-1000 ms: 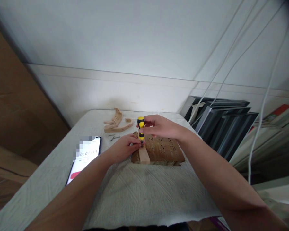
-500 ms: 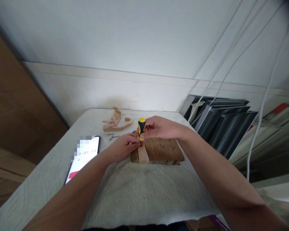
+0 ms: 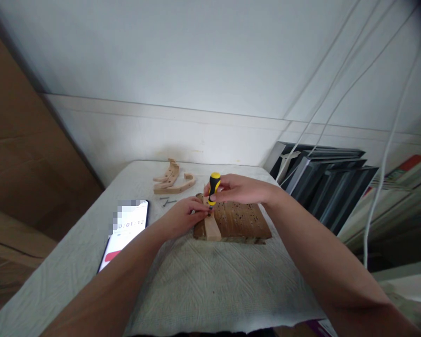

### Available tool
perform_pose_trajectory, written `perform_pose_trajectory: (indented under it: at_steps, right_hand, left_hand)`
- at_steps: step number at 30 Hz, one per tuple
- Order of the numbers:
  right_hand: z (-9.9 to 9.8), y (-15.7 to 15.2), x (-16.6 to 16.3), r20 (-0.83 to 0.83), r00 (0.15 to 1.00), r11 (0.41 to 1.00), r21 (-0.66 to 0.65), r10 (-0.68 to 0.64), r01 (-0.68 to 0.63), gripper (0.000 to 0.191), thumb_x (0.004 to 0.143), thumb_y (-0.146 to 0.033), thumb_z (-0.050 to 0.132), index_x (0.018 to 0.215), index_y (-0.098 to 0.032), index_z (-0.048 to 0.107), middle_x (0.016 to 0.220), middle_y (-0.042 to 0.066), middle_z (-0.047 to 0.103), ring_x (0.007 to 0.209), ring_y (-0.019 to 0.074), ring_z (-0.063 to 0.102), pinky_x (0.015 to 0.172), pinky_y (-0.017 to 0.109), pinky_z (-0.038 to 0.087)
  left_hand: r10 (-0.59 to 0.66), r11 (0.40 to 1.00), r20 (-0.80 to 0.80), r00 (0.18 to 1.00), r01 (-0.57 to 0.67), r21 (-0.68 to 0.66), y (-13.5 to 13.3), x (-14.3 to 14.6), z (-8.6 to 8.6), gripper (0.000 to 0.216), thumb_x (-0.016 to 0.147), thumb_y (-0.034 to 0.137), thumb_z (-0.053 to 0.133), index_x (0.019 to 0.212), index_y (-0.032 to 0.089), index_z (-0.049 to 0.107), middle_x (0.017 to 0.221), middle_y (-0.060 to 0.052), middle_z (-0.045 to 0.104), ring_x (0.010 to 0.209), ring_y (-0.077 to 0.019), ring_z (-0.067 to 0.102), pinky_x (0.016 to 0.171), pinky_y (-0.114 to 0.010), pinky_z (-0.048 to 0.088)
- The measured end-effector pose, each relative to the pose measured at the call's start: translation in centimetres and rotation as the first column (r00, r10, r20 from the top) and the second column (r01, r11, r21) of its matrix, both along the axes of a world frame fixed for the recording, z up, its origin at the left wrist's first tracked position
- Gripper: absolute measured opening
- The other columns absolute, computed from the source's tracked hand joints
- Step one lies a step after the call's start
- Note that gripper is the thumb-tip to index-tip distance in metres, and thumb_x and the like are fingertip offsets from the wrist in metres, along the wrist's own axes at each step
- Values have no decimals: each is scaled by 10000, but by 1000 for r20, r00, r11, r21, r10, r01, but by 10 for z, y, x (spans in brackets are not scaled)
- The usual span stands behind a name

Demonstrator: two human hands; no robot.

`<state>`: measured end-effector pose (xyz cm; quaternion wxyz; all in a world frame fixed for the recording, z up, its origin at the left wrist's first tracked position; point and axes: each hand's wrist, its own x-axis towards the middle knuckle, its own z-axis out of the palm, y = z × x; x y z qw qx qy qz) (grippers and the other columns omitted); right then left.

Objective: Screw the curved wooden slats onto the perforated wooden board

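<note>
My right hand [image 3: 243,188] clamped on screwdriver [image 3: 214,185], now tilted toward one o'clock, my left hand [image 3: 184,215] at wooden strip [image 3: 213,230], hold unclear, eight-o'clock smartphone [image 3: 128,234] advanced to 01:12.

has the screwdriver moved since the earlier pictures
Yes, its handle end has tipped toward the right of the picture: the screwdriver now leans further right, judged against the brown wooden block.

The phone [image 3: 126,235] shows dark digits [image 3: 132,224] on its lit screen [image 3: 117,243], reading 0:01:12. The screen's upper left is pixelated right up to the first zero, so anything standing before it is hidden. The small mark [image 3: 118,235] just under the digits is too tiny to make out.
</note>
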<state>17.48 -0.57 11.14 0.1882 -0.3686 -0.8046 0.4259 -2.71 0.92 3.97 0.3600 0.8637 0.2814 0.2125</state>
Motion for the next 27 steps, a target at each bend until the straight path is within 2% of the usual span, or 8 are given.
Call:
perform_pose_trajectory:
  at_steps: [6,10,15,17,19,22,27]
  right_hand:
    - [-2,0,0,-28,1000,999,-41,-7,6,228,845,-354,594,956,-162,648,859,23,652,768,127,589,664,255,467]
    - [-4,1,0,-4,999,999,-3,-35,35,220,831,-371,607,895,-165,647,822,16,643,727,122,571,656,255,462]
    - [-11,-2,-13,16,979,979,-3,-202,202,224,737,-360,690,821,-162,626,764,13,640,660,128,550,592,255,441]
    - [-12,-5,-19,91,943,945,101,-320,311,246,726,-389,690,775,-155,630,719,15,625,629,129,529,549,252,406]
    - [-10,-7,-21,135,914,915,189,-384,356,299,718,-438,688,751,-146,634,687,14,609,612,128,509,528,252,379]
    - [-5,-7,-18,107,949,947,166,-295,276,332,728,-465,681,822,-148,651,741,14,625,659,133,529,572,254,403]
    - [0,-5,-10,-15,989,987,72,-146,147,277,783,-432,632,867,-172,677,851,18,667,781,151,584,725,282,459]
  left_hand:
    - [-15,1000,-21,1000,16,27,0,0,0,241,899,253,513,891,182,743,969,-59,668,896,-163,597,816,-276,446]
    - [-20,999,-25,999,20,28,1,1,0,245,902,256,506,878,185,739,962,-56,659,886,-160,592,806,-277,442]
    - [-12,999,-34,999,13,40,-1,1,3,249,899,250,510,808,175,729,856,-39,660,809,-157,580,761,-276,434]
    - [-13,999,-23,1000,14,44,-1,1,3,249,899,261,511,800,173,722,831,-33,665,782,-156,574,753,-279,435]
    - [-18,999,-5,1000,19,43,-1,0,3,236,898,268,515,817,176,717,838,-28,671,780,-157,573,761,-285,439]
    - [-28,999,8,1000,27,35,-1,0,3,230,895,256,512,813,183,714,864,-23,674,789,-153,575,768,-284,443]
    - [-17,999,-16,1000,17,45,-2,1,4,242,892,227,503,806,182,724,904,-42,670,851,-161,583,775,-281,434]
